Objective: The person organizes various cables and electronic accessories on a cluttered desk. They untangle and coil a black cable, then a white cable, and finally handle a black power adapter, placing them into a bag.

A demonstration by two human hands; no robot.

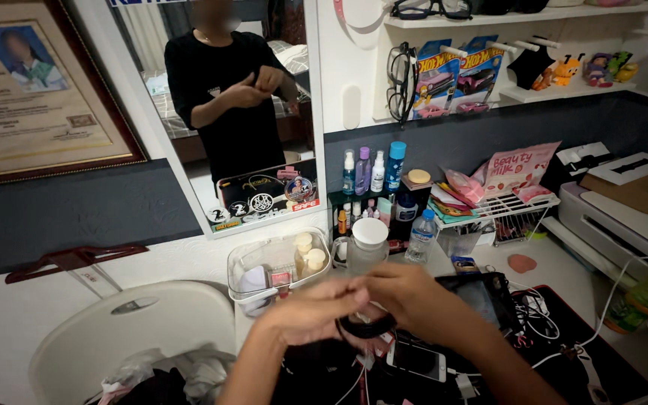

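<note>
Both hands met above the cluttered desk. The left hand (313, 311) and the right hand (406, 300) were drawn close together, fingers curled in, pinching a small black loop-shaped band (367, 327) between them; motion blur hid the exact finger placement. The band hung just below the fingertips, over a white-edged smartphone (416, 360) lying face up and beside a dark tablet (485, 296).

To handle such a band well, I judged that a firm grip from both sides mattered, with the loop kept open and level so it would not twist or slip onto the phone and cables below.

The white desk (556, 262) carried a clear plastic organiser box (277, 268) with small jars, a frosted jar with a white lid (369, 244), a small clear water bottle (421, 236) and tangled white cables (538, 319). A white wire rack (515, 210) held pink packets. Behind stood a wall mirror (226, 112) reflecting the person in a black top with hands joined, a framed certificate (35, 90) to its left, and white shelves (534, 52) with 2 carded toy cars, spectacles and small figures. A white plastic chair back (133, 330) stood at the left.
</note>
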